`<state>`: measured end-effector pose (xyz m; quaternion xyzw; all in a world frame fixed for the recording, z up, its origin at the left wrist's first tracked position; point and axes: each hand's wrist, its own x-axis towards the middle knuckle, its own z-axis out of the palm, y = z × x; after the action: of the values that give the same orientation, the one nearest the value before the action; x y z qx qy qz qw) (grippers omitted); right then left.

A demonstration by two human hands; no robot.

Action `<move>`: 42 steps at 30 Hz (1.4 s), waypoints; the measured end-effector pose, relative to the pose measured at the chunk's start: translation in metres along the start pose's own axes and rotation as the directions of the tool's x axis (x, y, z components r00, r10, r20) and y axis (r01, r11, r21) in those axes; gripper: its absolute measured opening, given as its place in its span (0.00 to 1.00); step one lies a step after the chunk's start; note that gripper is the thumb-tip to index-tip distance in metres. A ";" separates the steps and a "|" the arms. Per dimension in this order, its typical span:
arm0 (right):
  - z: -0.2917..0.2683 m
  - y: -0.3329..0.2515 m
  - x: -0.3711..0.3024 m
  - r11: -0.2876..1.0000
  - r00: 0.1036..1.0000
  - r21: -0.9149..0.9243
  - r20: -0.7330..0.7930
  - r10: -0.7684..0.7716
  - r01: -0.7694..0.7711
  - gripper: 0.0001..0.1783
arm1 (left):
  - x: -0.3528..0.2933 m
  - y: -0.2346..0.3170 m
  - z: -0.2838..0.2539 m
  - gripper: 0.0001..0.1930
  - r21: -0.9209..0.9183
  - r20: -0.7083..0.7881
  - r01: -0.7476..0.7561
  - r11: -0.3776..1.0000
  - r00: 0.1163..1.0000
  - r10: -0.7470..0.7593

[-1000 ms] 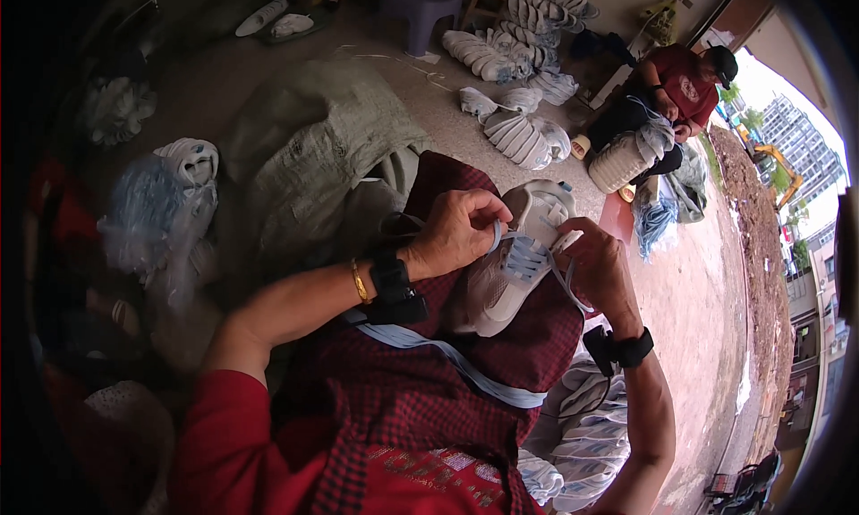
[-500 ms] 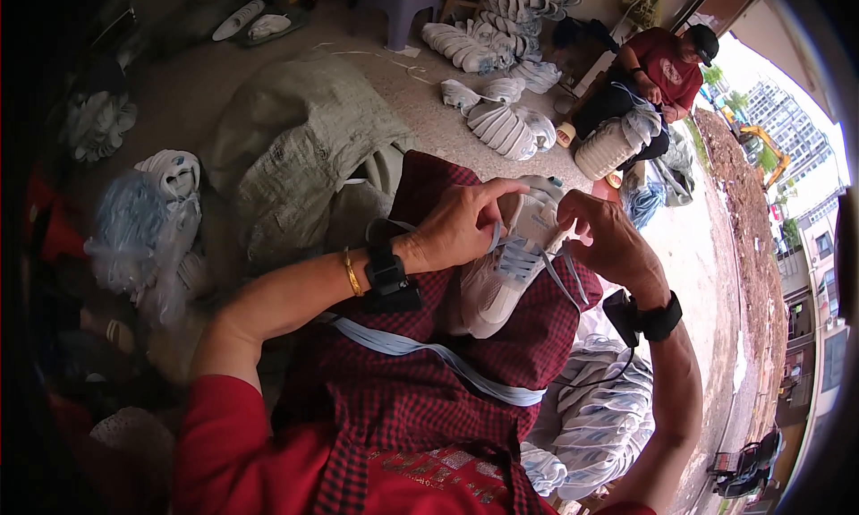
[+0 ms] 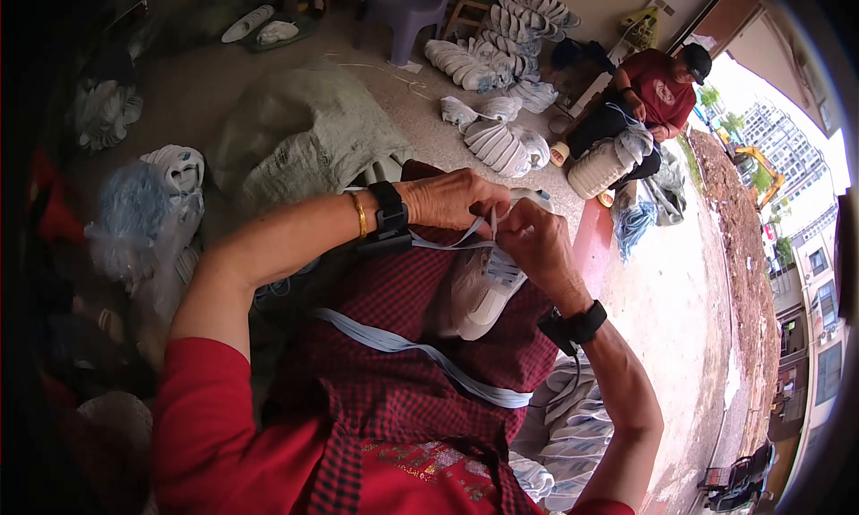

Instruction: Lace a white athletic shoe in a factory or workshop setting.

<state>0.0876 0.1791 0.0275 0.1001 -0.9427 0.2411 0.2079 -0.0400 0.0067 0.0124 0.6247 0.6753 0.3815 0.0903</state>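
A white sneaker (image 3: 476, 302) with pale blue parts rests on my lap, over a red-and-black checked apron (image 3: 394, 300). My left hand (image 3: 449, 200) is closed in a pinch on a light blue-grey shoelace (image 3: 438, 246), above the sneaker's upper part. Close beside it, my right hand (image 3: 540, 246) pinches the same lace, and the two hands nearly touch. A loop of lace hangs below my left fingers. My hands cover much of the sneaker's far end and its eyelets.
A big woven sack (image 3: 313, 126) lies ahead on the left. Stacks of white sneakers (image 3: 503, 148) stand on the floor, others (image 3: 573, 443) beside my right side. Bundled blue laces (image 3: 130, 215) hang at left. A seated co-worker (image 3: 658, 90) handles a stack of shoes (image 3: 608, 161).
My hands have come together over the sneaker; earlier they were apart at its two sides. My right hand has moved left and down, drawing the lace with it.
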 end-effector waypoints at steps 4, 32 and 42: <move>-0.031 0.000 -0.004 0.997 0.998 -0.070 0.058 -0.037 0.041 0.05 | 0.004 0.004 0.004 0.16 -0.015 -0.026 -0.037 0.999 0.999 0.037; -0.091 0.062 -0.059 0.961 0.986 0.223 0.077 0.151 -0.164 0.24 | 0.007 0.052 -0.007 0.14 -0.027 -0.435 0.070 0.997 0.897 -0.075; -0.069 0.053 -0.038 0.952 0.929 0.224 0.350 0.123 -0.210 0.24 | 0.077 0.044 0.033 0.08 0.161 0.143 0.019 0.987 0.989 -0.043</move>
<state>0.1299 0.2630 0.0442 0.0844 -0.9298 0.3582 0.0100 -0.0015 0.0868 0.0439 0.6456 0.7049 0.2781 0.0951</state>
